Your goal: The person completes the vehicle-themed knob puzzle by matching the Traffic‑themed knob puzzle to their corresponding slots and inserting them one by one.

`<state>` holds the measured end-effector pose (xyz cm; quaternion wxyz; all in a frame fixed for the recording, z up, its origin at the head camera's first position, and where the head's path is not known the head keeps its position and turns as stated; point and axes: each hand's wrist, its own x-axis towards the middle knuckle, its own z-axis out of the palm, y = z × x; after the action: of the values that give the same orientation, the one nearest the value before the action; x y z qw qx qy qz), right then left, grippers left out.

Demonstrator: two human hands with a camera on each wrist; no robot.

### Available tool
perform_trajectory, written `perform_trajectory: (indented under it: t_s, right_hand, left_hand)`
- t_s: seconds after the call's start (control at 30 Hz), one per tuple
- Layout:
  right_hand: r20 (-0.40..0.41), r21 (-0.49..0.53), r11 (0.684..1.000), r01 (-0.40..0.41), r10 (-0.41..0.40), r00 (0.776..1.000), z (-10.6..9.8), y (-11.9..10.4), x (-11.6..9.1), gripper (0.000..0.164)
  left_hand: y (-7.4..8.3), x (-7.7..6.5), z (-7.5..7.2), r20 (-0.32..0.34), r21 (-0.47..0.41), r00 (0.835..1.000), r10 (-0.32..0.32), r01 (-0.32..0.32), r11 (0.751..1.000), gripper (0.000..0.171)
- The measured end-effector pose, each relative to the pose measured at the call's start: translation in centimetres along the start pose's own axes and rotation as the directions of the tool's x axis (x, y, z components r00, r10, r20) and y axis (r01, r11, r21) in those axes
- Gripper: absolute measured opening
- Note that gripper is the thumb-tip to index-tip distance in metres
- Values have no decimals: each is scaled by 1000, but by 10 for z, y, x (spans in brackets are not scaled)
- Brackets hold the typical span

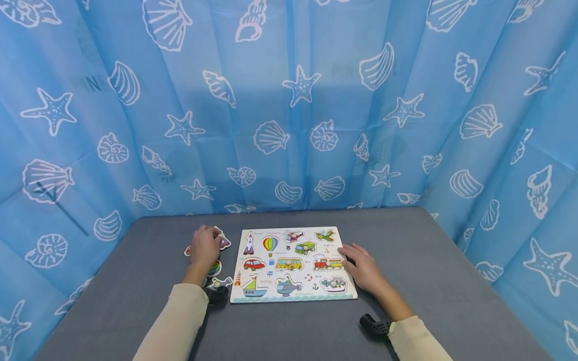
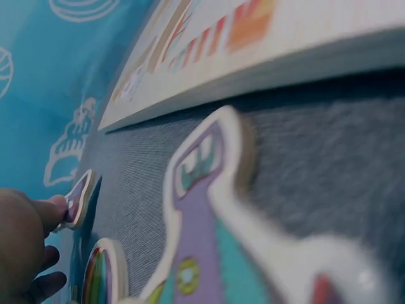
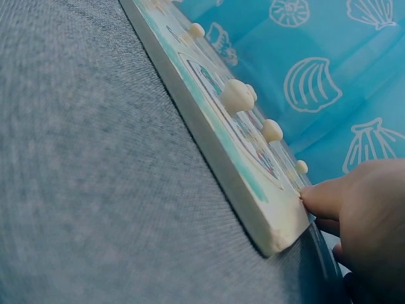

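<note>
At the left of the puzzle board (image 1: 279, 258), my left hand (image 1: 205, 246) pinches a purple puzzle piece (image 1: 224, 242) with a white border. The left wrist view has the thumb of that hand (image 2: 25, 234) against the purple piece (image 2: 79, 201). A rainbow-striped piece (image 1: 214, 268) and a purple-and-teal piece (image 1: 220, 283) lie by the left wrist. My right hand (image 1: 365, 268) rests at the board's right edge, fingers relaxed. In the right wrist view, a fingertip of the right hand (image 3: 361, 221) touches the board's corner region (image 3: 278, 221).
Knobbed vehicle pieces, among them a bus (image 1: 289, 264), a train (image 1: 328, 263) and a ship (image 1: 333, 284), sit in the board. Part of a red piece (image 1: 187, 250) shows left of my left hand. A blue shell-print curtain (image 1: 289, 110) stands behind the grey table (image 1: 289, 331).
</note>
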<state>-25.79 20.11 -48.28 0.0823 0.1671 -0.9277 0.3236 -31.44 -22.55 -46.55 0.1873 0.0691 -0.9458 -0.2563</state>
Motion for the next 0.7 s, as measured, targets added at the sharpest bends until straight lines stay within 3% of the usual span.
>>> perform_trajectory:
  t_s: [0.2,0.43,0.7]
  right_hand:
    - [18,-12,1000,-15,15,1000,-1,0,1,39]
    - [9,-8,1000,-12,12,1000,1,0,-1,39]
    - [8,-24,1000,-18,18,1000,0,1,1,39]
  left_hand:
    - [11,-2,5,-26,-9,1000,7,-7,1000,13]
    - [31,-8,10,-3,-16,998,63,-63,998,13]
    - [42,-15,15,6,-49,991,134,-134,990,12]
